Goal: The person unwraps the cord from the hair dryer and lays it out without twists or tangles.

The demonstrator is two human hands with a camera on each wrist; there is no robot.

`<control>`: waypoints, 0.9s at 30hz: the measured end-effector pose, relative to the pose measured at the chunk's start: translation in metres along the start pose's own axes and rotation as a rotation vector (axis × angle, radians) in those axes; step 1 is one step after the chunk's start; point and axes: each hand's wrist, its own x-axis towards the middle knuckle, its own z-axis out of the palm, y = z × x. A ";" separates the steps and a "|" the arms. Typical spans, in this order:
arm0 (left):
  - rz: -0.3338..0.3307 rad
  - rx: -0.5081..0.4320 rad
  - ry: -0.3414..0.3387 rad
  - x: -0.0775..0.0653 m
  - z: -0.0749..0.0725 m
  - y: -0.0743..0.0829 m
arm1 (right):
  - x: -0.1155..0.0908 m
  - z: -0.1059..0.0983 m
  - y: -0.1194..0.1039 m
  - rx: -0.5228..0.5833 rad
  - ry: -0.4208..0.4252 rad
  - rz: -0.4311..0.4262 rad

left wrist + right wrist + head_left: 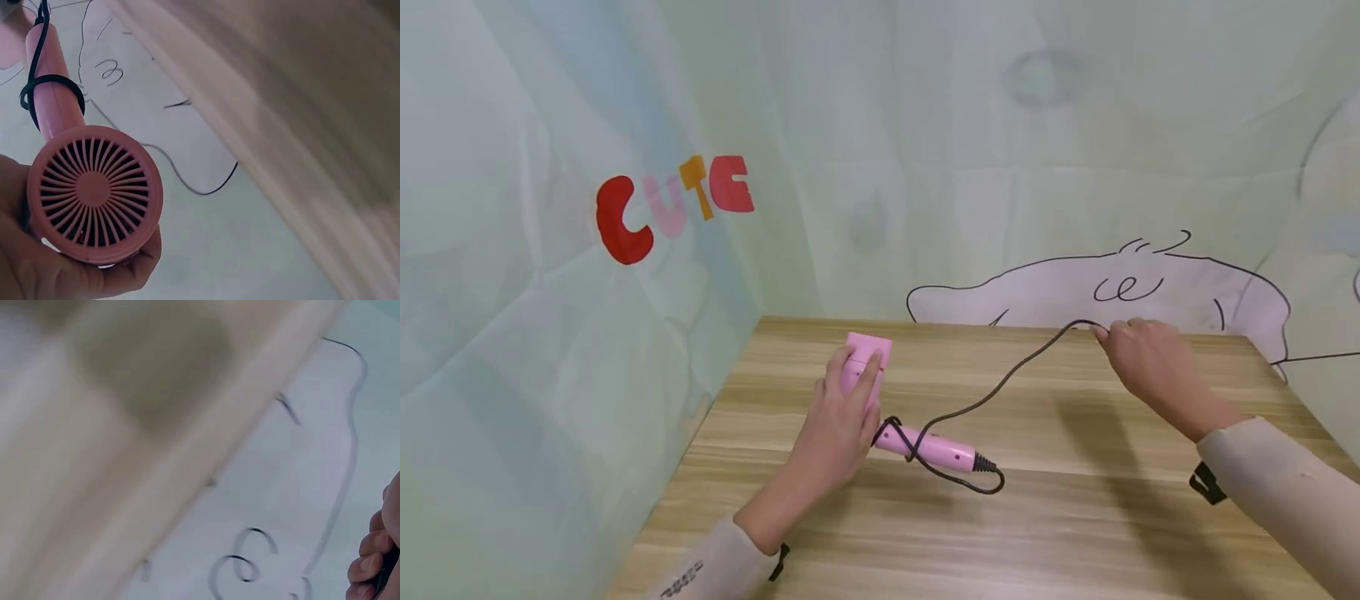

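A pink hair dryer (936, 448) lies over the wooden table, its handle pointing right in the head view. My left hand (840, 421) grips the dryer's barrel from above, fingers and thumb around it. The left wrist view shows the round slatted intake grille (94, 189) close up, with the palm and fingers curled round the barrel. A black cord (1000, 385) loops around the handle and runs up to the right. At the far right of the table, my right hand (1150, 358) holds the cord's other end; its curled fingers (370, 565) cover most of a black piece.
The wood-grain table (820, 533) meets a pale printed cloth backdrop (865, 225) along its far and left edges. Coloured letters and a line-drawn animal decorate the cloth. Black wrist straps (1207, 483) show at the sleeves.
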 end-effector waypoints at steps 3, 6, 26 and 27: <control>-0.040 0.001 -0.037 -0.003 0.011 0.002 | 0.019 -0.019 -0.003 -0.017 0.030 0.037; -0.079 0.037 -0.060 -0.004 0.021 0.003 | 0.033 -0.041 -0.009 -0.008 0.092 0.083; -0.322 0.100 -0.094 0.037 0.042 -0.049 | -0.013 -0.145 -0.094 0.070 0.898 -0.316; -0.338 0.096 -0.093 0.040 0.042 -0.053 | -0.018 -0.145 -0.098 0.074 0.905 -0.329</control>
